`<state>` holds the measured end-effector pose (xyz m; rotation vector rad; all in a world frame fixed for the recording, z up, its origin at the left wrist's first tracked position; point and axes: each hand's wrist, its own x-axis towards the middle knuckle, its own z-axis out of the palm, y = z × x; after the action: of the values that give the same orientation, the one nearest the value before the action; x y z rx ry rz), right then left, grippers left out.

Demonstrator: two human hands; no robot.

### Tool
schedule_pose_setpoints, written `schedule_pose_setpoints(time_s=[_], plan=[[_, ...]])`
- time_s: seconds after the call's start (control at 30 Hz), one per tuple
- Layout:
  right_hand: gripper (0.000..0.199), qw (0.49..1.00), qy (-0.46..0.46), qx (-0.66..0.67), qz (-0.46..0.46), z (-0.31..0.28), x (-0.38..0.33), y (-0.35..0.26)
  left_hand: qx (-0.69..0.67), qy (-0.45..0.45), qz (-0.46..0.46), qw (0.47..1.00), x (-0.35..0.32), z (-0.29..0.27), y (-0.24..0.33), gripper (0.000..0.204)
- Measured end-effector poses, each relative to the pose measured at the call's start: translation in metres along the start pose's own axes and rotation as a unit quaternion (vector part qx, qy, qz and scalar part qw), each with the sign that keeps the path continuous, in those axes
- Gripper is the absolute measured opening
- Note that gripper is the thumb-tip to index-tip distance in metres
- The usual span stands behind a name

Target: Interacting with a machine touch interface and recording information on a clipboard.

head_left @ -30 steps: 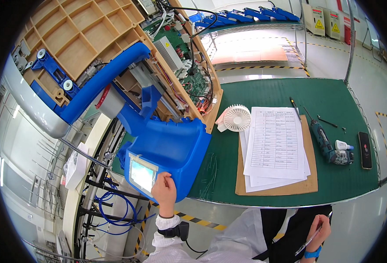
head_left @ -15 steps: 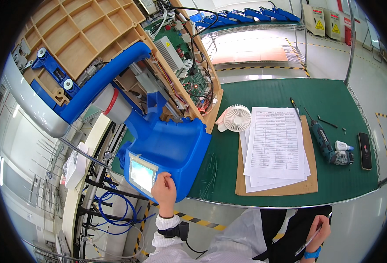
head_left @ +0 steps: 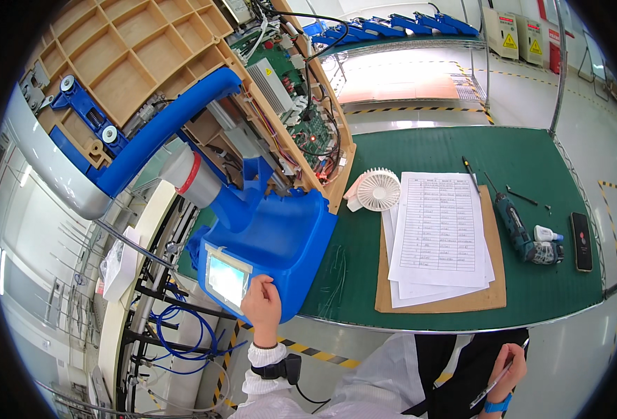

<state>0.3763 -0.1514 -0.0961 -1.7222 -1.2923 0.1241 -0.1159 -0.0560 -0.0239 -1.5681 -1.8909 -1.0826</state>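
My left hand (head_left: 262,307) is curled closed against the right edge of a small lit screen (head_left: 226,278), with nothing visible in it. The screen is taped round its border and set into the front of a blue machine housing (head_left: 273,223). Just behind it, a grey-white cylinder with a red ring (head_left: 195,173) joins a blue arm piece over the housing's hollow. Low on the right, away from the table, my right hand (head_left: 509,366) is closed round a slim pen (head_left: 491,386).
The green table (head_left: 434,150) bears printed sheets (head_left: 437,230) on a brown board (head_left: 497,297), a small fan (head_left: 378,190), a power screwdriver (head_left: 521,227), a white bottle (head_left: 547,233) and a phone (head_left: 581,241). Exposed circuit boards (head_left: 308,133) stand behind the housing. Blue cables (head_left: 183,321) hang at left.
The grey-white cylinder with the red ring and its blue arm piece have swung down and to the right. Both my hands have stayed in place.
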Motion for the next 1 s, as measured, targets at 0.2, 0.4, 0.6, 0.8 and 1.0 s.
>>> schedule_pose_setpoints(time_s=[0.2,0.4,0.6,0.8,1.0], plan=[[0.006,1.0,0.0,-0.001,-0.002,0.0,0.0,0.0,0.018,-0.02,-0.027,0.999,-0.001,-0.001,0.001,0.009],[0.006,1.0,-0.004,-0.008,0.003,-0.002,0.002,-0.004,0.01,-0.02,-0.03,0.999,-0.001,-0.002,0.001,0.009],[0.006,1.0,-0.001,-0.001,0.0,0.0,0.001,-0.002,-0.003,0.002,0.001,1.0,0.001,-0.003,0.001,0.009],[0.005,1.0,0.004,-0.003,0.004,0.0,-0.001,0.001,-0.017,-0.003,-0.005,1.0,0.001,0.002,0.003,0.009],[0.005,1.0,0.01,0.0,-0.015,0.001,0.001,-0.001,-0.007,0.005,0.007,1.0,0.001,0.001,0.0,0.009]])
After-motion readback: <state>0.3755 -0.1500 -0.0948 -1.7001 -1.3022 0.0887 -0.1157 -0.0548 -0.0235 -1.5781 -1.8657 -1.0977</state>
